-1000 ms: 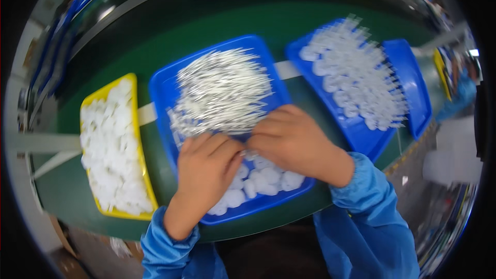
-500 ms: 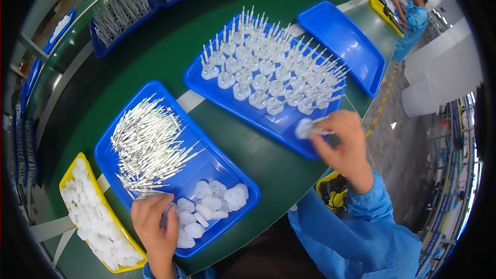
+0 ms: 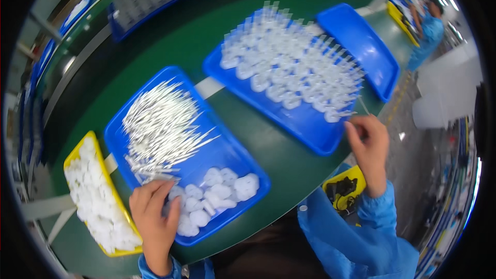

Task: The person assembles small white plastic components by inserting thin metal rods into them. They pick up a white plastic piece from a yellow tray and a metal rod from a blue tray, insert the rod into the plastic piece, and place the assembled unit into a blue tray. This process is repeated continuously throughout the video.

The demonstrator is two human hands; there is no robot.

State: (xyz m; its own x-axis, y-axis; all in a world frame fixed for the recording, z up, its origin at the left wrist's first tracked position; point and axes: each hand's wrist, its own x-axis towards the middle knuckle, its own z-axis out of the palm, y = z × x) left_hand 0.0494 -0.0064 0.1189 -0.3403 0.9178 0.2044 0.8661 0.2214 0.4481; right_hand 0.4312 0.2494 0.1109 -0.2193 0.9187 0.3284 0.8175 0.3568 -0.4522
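My left hand [image 3: 155, 214] is over the near-left part of a blue tray [image 3: 235, 157], between a heap of thin white rods [image 3: 163, 124] and some loose white plastic discs [image 3: 219, 191]. Its curled fingers touch the near end of the rods; the thumb stands apart from them, beside the discs. My right hand [image 3: 369, 142] is at the right corner of a second blue tray [image 3: 305, 132], thumb and forefinger slightly apart. Just beyond its fingertips sits a white disc with upright rods [image 3: 333, 115], at the end of rows of similar assembled pieces [image 3: 289, 62]. Motion blurs these pieces.
A yellow tray of white discs [image 3: 98, 201] lies at far left. An upturned or bare blue tray [image 3: 361, 46] lies beyond the assembled pieces. Trays of upright rods [image 3: 144, 5] line the back. A yellow bin with dark items [image 3: 343, 188] is by my right forearm. A person [image 3: 429, 33] works far right.
My right hand has set a disc with rods down at the tray's edge and drawn its fingertips off it. My left hand stays by the rods and discs. The view has shifted.
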